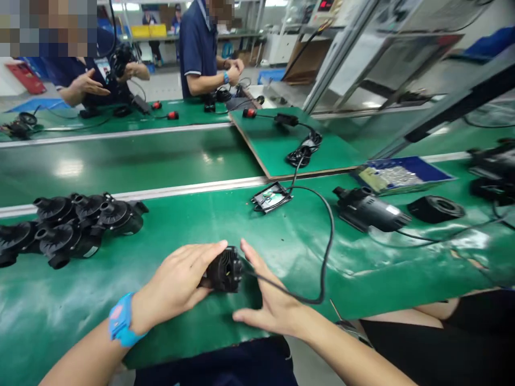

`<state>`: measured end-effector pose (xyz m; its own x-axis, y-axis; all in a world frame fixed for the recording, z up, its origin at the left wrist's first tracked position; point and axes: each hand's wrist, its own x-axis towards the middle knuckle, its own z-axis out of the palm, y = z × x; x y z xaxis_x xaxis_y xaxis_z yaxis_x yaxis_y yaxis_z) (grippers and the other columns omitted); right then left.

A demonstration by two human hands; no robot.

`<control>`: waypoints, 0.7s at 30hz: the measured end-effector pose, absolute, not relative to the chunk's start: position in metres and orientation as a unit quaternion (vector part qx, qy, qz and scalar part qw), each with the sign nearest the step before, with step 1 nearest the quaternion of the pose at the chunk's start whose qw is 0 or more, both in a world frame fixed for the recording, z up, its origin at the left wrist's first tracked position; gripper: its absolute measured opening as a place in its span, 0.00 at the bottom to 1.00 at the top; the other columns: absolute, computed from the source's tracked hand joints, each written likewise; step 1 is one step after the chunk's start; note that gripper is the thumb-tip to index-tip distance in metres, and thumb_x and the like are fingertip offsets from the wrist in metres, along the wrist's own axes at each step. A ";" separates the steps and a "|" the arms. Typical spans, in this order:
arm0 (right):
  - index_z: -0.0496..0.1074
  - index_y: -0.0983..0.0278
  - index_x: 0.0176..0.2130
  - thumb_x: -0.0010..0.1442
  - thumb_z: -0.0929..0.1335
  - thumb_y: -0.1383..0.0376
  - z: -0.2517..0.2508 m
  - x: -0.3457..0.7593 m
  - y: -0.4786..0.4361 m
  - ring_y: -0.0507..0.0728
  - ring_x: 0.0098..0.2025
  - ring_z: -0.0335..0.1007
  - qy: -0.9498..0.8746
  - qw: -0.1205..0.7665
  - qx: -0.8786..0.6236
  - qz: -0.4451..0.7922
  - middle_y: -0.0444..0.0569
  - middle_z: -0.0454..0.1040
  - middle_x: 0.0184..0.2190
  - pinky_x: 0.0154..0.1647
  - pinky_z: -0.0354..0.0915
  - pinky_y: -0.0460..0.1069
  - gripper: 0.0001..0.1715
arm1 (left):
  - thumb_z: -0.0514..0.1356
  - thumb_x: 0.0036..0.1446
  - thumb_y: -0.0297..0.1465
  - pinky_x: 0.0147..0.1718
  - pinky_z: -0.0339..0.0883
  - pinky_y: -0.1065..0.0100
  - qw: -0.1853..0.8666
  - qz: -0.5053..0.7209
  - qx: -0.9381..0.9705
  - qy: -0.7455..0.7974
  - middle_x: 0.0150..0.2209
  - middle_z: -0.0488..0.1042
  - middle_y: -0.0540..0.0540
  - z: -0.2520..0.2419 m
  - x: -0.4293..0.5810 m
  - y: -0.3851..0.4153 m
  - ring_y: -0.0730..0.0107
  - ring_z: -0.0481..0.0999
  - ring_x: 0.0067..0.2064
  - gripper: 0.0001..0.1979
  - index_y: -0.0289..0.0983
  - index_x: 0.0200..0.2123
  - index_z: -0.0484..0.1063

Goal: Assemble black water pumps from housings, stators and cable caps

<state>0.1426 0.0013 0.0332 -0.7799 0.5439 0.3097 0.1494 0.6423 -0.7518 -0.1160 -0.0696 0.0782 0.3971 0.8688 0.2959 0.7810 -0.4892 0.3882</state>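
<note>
A small black pump body (225,271) lies on the green mat (169,225) just in front of me. My left hand (181,281), with a blue wristband, is wrapped round its left side. My right hand (267,295) rests beside its right end with fingers stretched out, touching it. A black cable (328,236) runs from the pump body in a loop to a small open black box (271,197) farther back.
Several black pump housings (72,225) are piled at the left. Another pump (370,210), a black ring cap (436,208) and a blue tray (402,176) lie at the right. A green board (277,155) with coiled cable spans the conveyor. Two people work across the line.
</note>
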 end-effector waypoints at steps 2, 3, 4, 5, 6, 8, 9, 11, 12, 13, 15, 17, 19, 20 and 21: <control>0.54 0.57 0.72 0.57 0.77 0.50 0.061 0.174 -0.004 0.72 0.68 0.58 -0.881 0.112 -0.159 0.432 0.63 0.58 0.69 0.61 0.68 0.63 0.54 | 0.53 0.63 0.21 0.67 0.57 0.48 0.058 0.122 0.851 0.507 0.64 0.70 0.41 0.087 -0.122 -0.064 0.58 0.69 0.65 0.33 0.42 0.69 0.55; 0.62 0.57 0.69 0.58 0.76 0.50 0.077 0.190 -0.004 0.69 0.64 0.67 -0.869 0.043 -0.092 0.485 0.59 0.67 0.64 0.58 0.71 0.58 0.46 | 0.50 0.61 0.18 0.69 0.52 0.45 0.034 0.090 0.858 0.505 0.64 0.70 0.43 0.089 -0.125 -0.061 0.57 0.67 0.66 0.33 0.44 0.68 0.58; 0.67 0.57 0.66 0.61 0.75 0.52 0.093 0.204 0.000 0.65 0.57 0.74 -0.842 -0.012 -0.028 0.538 0.56 0.75 0.58 0.55 0.73 0.53 0.39 | 0.49 0.60 0.16 0.69 0.47 0.42 0.013 0.072 0.859 0.507 0.65 0.70 0.45 0.089 -0.128 -0.058 0.55 0.64 0.68 0.35 0.46 0.68 0.60; 0.71 0.58 0.63 0.63 0.73 0.52 0.106 0.216 0.007 0.62 0.51 0.79 -0.820 -0.018 0.001 0.572 0.53 0.79 0.52 0.50 0.75 0.50 0.32 | 0.49 0.58 0.15 0.70 0.44 0.39 -0.003 0.064 0.857 0.511 0.65 0.69 0.47 0.088 -0.131 -0.056 0.52 0.61 0.70 0.37 0.47 0.67 0.61; 0.73 0.58 0.60 0.65 0.72 0.52 0.116 0.224 0.020 0.60 0.47 0.80 -0.816 0.020 -0.025 0.577 0.52 0.81 0.48 0.48 0.76 0.50 0.28 | 0.49 0.57 0.14 0.69 0.42 0.36 -0.014 0.063 0.854 0.516 0.65 0.69 0.48 0.085 -0.134 -0.053 0.50 0.58 0.71 0.39 0.50 0.67 0.62; 0.76 0.58 0.55 0.67 0.70 0.52 0.121 0.232 0.063 0.62 0.49 0.79 -0.838 0.190 -0.211 0.466 0.52 0.80 0.47 0.51 0.74 0.56 0.22 | 0.51 0.56 0.14 0.67 0.38 0.29 -0.031 0.081 0.838 0.538 0.67 0.67 0.49 0.079 -0.140 -0.052 0.44 0.53 0.72 0.39 0.55 0.64 0.65; 0.75 0.59 0.55 0.67 0.69 0.51 0.118 0.232 0.091 0.64 0.51 0.77 -0.823 0.279 -0.332 0.367 0.53 0.79 0.49 0.55 0.72 0.60 0.22 | 0.52 0.57 0.16 0.66 0.37 0.27 -0.038 0.101 0.824 0.555 0.68 0.64 0.49 0.075 -0.142 -0.053 0.41 0.51 0.73 0.36 0.56 0.63 0.67; 0.73 0.65 0.54 0.64 0.71 0.49 0.104 0.224 0.158 0.66 0.48 0.77 -0.746 0.373 -0.503 0.226 0.56 0.79 0.44 0.56 0.70 0.65 0.28 | 0.57 0.61 0.25 0.65 0.38 0.26 -0.044 0.170 0.776 0.606 0.72 0.55 0.47 0.065 -0.144 -0.056 0.38 0.48 0.73 0.28 0.56 0.61 0.70; 0.71 0.67 0.55 0.62 0.72 0.48 0.097 0.217 0.191 0.66 0.45 0.77 -0.698 0.389 -0.565 0.206 0.57 0.79 0.43 0.54 0.70 0.65 0.33 | 0.59 0.62 0.30 0.66 0.42 0.28 -0.036 0.209 0.741 0.637 0.74 0.49 0.46 0.059 -0.143 -0.059 0.38 0.47 0.74 0.25 0.54 0.62 0.68; 0.67 0.70 0.59 0.60 0.72 0.46 0.091 0.210 0.223 0.66 0.45 0.77 -0.680 0.399 -0.585 0.191 0.60 0.78 0.44 0.53 0.70 0.66 0.40 | 0.60 0.63 0.35 0.66 0.46 0.30 -0.019 0.243 0.704 0.667 0.75 0.41 0.45 0.053 -0.141 -0.062 0.38 0.45 0.74 0.26 0.52 0.63 0.66; 0.59 0.72 0.65 0.56 0.73 0.43 0.083 0.192 0.275 0.66 0.49 0.76 -0.669 0.421 -0.590 0.167 0.64 0.72 0.53 0.58 0.66 0.65 0.53 | 0.59 0.64 0.41 0.66 0.51 0.34 0.035 0.292 0.641 0.709 0.76 0.32 0.42 0.039 -0.133 -0.066 0.39 0.43 0.74 0.30 0.49 0.67 0.59; 0.59 0.72 0.66 0.56 0.73 0.43 0.078 0.175 0.307 0.63 0.52 0.74 -0.676 0.439 -0.572 0.153 0.66 0.66 0.59 0.61 0.64 0.62 0.53 | 0.57 0.65 0.43 0.67 0.51 0.35 0.088 0.313 0.615 0.719 0.75 0.34 0.40 0.027 -0.126 -0.067 0.41 0.42 0.75 0.32 0.48 0.70 0.52; 0.66 0.68 0.61 0.61 0.73 0.46 0.074 0.163 0.322 0.63 0.53 0.74 -0.682 0.453 -0.555 0.144 0.64 0.66 0.60 0.59 0.66 0.62 0.40 | 0.58 0.63 0.44 0.67 0.50 0.35 0.116 0.323 0.615 0.710 0.74 0.39 0.38 0.019 -0.123 -0.066 0.40 0.43 0.75 0.36 0.49 0.70 0.49; 0.69 0.67 0.58 0.64 0.72 0.49 0.072 0.161 0.325 0.63 0.53 0.74 -0.684 0.457 -0.551 0.139 0.61 0.69 0.59 0.58 0.67 0.63 0.33 | 0.60 0.62 0.45 0.67 0.51 0.35 0.125 0.326 0.617 0.706 0.73 0.41 0.38 0.016 -0.123 -0.065 0.39 0.44 0.74 0.38 0.49 0.70 0.48; 0.70 0.66 0.56 0.66 0.71 0.51 0.071 0.161 0.326 0.63 0.53 0.73 -0.684 0.460 -0.550 0.134 0.59 0.71 0.56 0.57 0.68 0.64 0.27 | 0.61 0.61 0.45 0.67 0.52 0.35 0.132 0.326 0.618 0.703 0.73 0.42 0.37 0.014 -0.123 -0.064 0.38 0.45 0.74 0.40 0.49 0.70 0.47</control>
